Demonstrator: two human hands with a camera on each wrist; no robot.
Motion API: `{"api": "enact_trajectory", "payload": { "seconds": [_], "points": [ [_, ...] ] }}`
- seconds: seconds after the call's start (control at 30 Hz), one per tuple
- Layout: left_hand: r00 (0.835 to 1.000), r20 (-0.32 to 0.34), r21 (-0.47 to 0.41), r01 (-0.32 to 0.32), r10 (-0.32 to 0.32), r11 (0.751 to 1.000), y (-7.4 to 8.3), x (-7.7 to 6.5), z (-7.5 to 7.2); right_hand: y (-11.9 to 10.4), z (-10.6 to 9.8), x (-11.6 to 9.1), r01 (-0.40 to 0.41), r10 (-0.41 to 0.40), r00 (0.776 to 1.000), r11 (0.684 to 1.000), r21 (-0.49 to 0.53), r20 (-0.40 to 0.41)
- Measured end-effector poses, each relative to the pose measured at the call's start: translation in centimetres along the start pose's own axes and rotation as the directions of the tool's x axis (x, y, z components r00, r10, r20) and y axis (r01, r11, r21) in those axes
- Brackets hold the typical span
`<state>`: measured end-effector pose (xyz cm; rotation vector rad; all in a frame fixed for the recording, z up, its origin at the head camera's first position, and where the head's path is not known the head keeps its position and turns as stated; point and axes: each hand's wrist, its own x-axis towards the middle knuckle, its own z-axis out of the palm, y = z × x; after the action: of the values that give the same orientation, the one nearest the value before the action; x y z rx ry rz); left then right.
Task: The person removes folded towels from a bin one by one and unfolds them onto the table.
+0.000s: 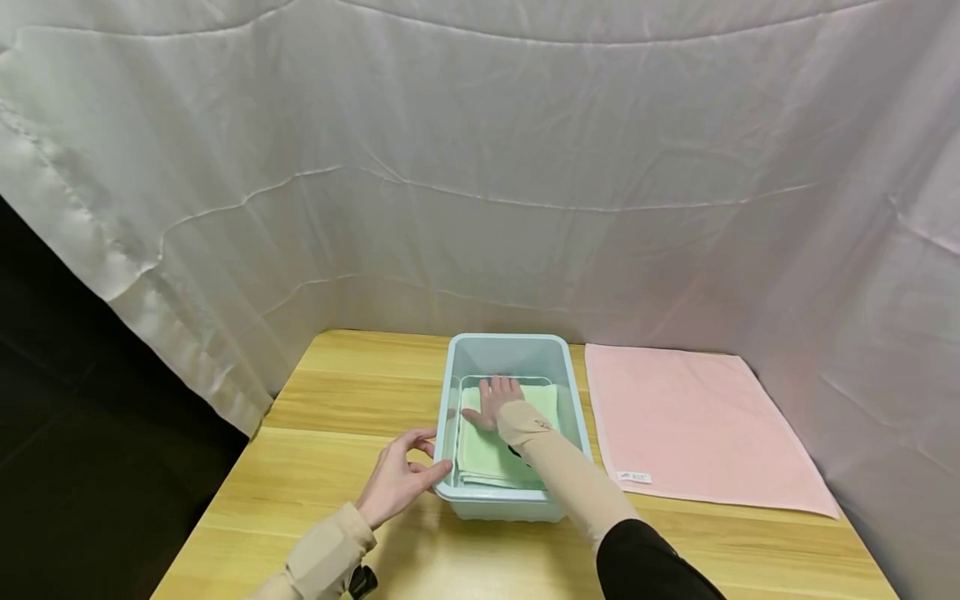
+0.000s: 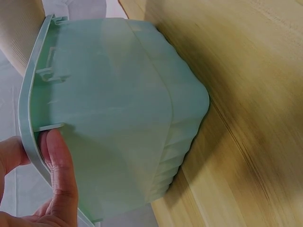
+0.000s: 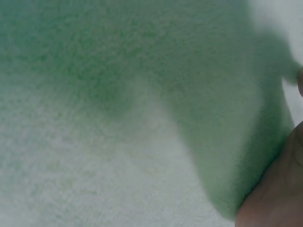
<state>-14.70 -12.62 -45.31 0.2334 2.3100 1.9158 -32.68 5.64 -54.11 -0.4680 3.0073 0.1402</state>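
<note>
A light blue plastic bin (image 1: pixel 506 507) stands on the wooden table, with a folded light green towel (image 1: pixel 483 454) lying flat inside it. My left hand (image 1: pixel 399 477) grips the bin's rim near its front left corner. In the left wrist view, the fingers (image 2: pixel 61 165) curl under the rim from outside, and the thumb lies on the other side. With fingers straight, my right hand (image 1: pixel 498 403) rests on the towel toward its back left part. The right wrist view is filled by the towel's fuzzy surface (image 3: pixel 94 151), with part of the hand (image 3: pixel 277 189) at the lower right.
To the right of the bin, a pink towel (image 1: pixel 697 425) is spread flat with a white label (image 1: pixel 634 477) at its near left corner. Pale grey curtains (image 1: pixel 525 183) hang behind the table (image 1: pixel 330 400) and along its sides. Dark space (image 1: pixel 82 400) lies at the left.
</note>
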Motion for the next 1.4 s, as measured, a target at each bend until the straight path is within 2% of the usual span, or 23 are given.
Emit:
{"api": "enact_trajectory", "payload": {
  "seconds": [0.2, 0.53, 0.97, 1.4],
  "points": [
    [1.0, -0.003, 0.006, -0.003, 0.003, 1.0, 0.0, 0.0, 0.0, 0.2, -1.3, -0.2, 0.01, -0.011, 0.999, 1.0, -0.017, -0.04],
    [1.0, 0.005, 0.016, 0.0, 0.0, 1.0, 0.1, -0.1, -0.3, 0.0, -4.6, -1.4, 0.047, -0.049, 0.995, 0.999, -0.023, -0.09],
    [1.0, 0.02, 0.037, 0.011, -0.012, 0.999, 0.2, -0.1, -1.3, -0.5, -8.5, -3.1, 0.123, -0.132, 0.979, 0.99, -0.066, -0.155],
    [1.0, -0.005, 0.069, 0.028, -0.027, 0.997, 0.0, 0.0, -2.2, -0.7, -10.3, -4.4, 0.195, -0.199, 0.949, 0.98, -0.042, -0.243]
  ]
}}
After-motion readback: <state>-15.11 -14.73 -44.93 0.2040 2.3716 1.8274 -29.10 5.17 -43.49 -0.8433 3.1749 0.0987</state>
